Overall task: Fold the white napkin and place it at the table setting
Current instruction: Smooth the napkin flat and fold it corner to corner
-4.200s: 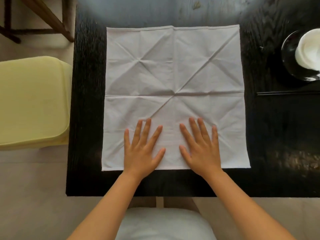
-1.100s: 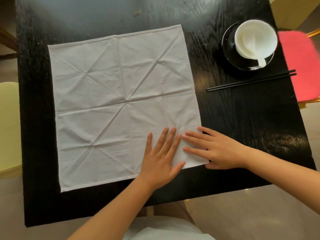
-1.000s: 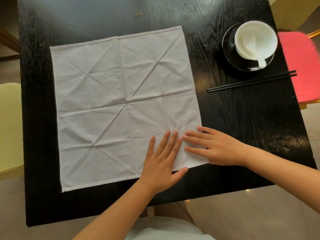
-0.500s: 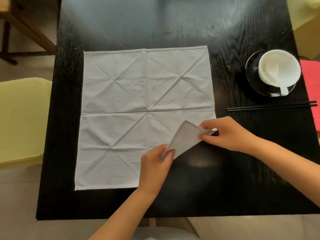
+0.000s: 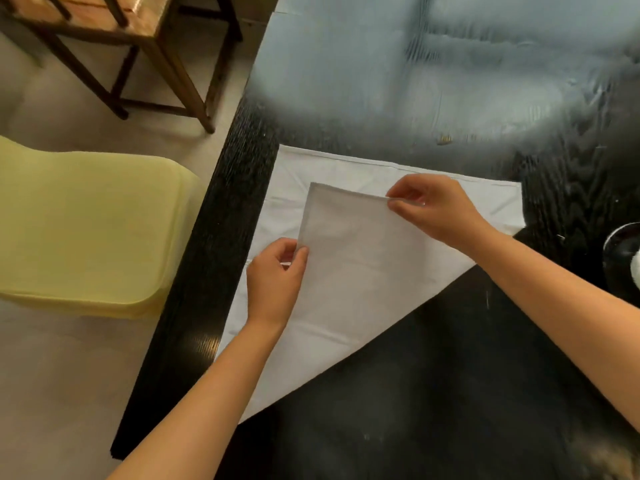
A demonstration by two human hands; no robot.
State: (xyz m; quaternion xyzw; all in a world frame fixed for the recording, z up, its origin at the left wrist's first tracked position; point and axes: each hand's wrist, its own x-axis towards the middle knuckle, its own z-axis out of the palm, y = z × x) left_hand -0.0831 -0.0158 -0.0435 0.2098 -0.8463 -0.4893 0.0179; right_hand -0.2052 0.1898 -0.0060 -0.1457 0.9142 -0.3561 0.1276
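The white napkin [image 5: 360,271] lies on the black table [image 5: 433,393], folded over along a diagonal, its lifted corner pointing to the far left. My left hand [image 5: 277,278] pinches the left edge of the folded flap. My right hand [image 5: 433,209] pinches the flap's far edge between thumb and fingers. The flap's corner stops short of the napkin's far left corner, so a white border of the lower layer shows beyond it.
A dark saucer [image 5: 620,251] with something white on it sits at the right edge. A yellow chair seat [image 5: 86,230] stands left of the table, and a wooden chair [image 5: 138,46] stands at the far left.
Both hands have carried the near right corner diagonally across the napkin toward the far left. The small lifted flap has become a large fold. The camera has swung left.
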